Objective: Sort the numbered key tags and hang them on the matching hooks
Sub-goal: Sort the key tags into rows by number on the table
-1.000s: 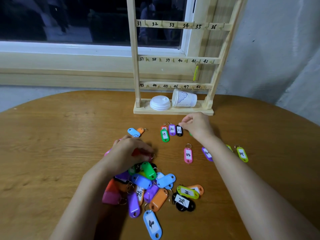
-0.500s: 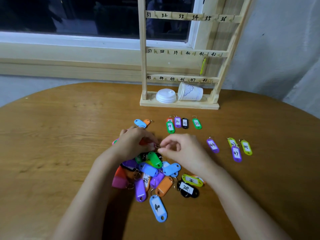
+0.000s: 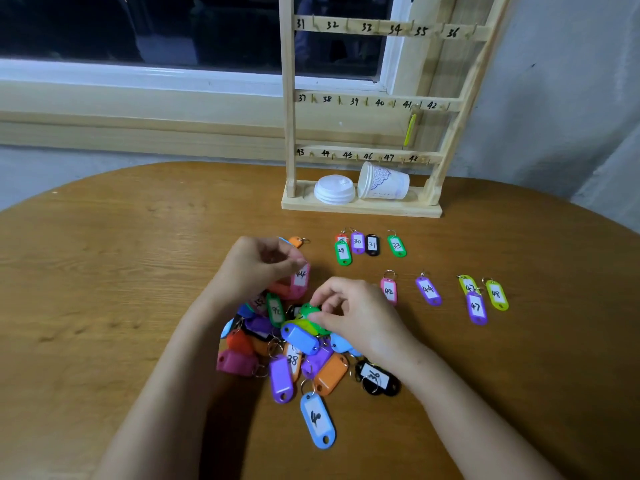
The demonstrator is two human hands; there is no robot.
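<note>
Nearest, a blue tag marked 40 lies at the edge of the pile of key tags on the table. Since half a second ago the hands have separated. The right hand has dropped onto the pile and pinches a green tag. The left hand has lifted and grips a pink tag marked 44.

Beyond, sorted tags lie flat: a near row reading 42, 44, 47, 47, 48 and a far row reading 29, 30, 31, 33. Each tag is coloured plastic with a white handwritten label and a metal ring.

On the wooden rack, one yellow-green tag hangs at hook 41.
</note>
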